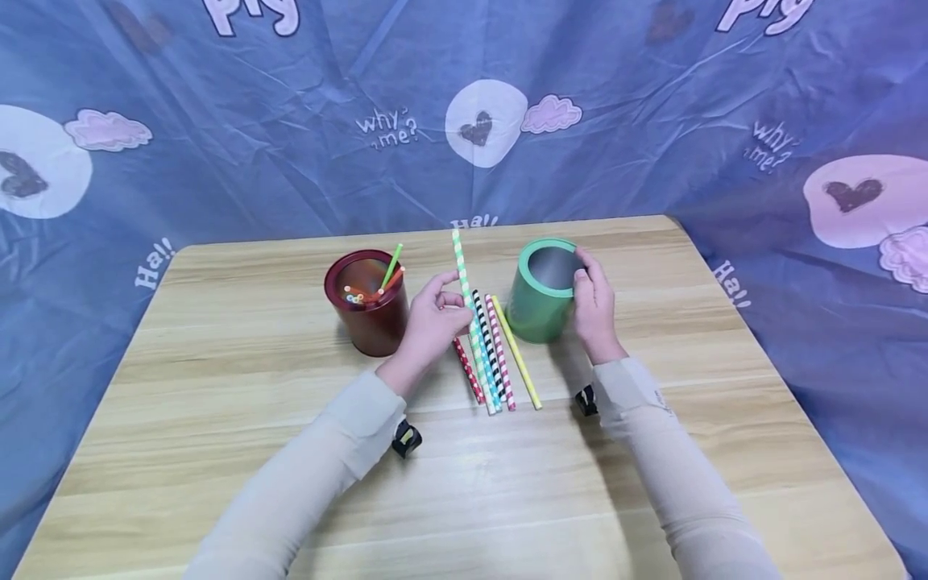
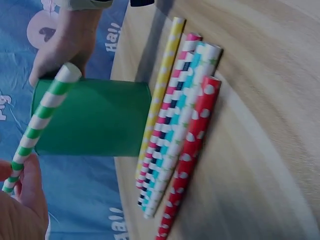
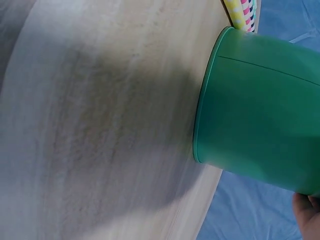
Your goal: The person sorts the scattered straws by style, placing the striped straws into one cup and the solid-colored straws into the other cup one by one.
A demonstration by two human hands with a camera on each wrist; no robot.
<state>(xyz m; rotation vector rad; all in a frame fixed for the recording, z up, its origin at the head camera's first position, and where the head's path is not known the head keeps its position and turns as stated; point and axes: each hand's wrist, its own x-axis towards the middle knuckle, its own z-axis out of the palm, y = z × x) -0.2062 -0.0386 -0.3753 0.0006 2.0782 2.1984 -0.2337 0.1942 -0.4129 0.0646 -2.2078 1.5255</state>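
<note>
My left hand (image 1: 433, 322) pinches a green-and-white striped paper straw (image 2: 45, 110) between thumb and fingers, tilted above the other straws. With my right hand (image 1: 596, 310) I hold the green cylindrical cup (image 1: 538, 310) by its rim on the right side; it stands upright and its interior looks dark. Between the cups lie several paper straws side by side: a yellow one (image 1: 518, 354), a pink striped one (image 1: 502, 354), a black striped one (image 1: 489, 346), a blue one (image 2: 175, 115), a pale one with green stars (image 2: 177, 142) and a red dotted one (image 2: 187, 155).
Left of my left hand stands a dark red cup (image 1: 373, 326) holding several straws, among them a light green one (image 1: 392, 264). Everything is on a wood-grain table (image 1: 239, 322). A blue printed cloth (image 1: 319, 161) hangs behind the table's back edge.
</note>
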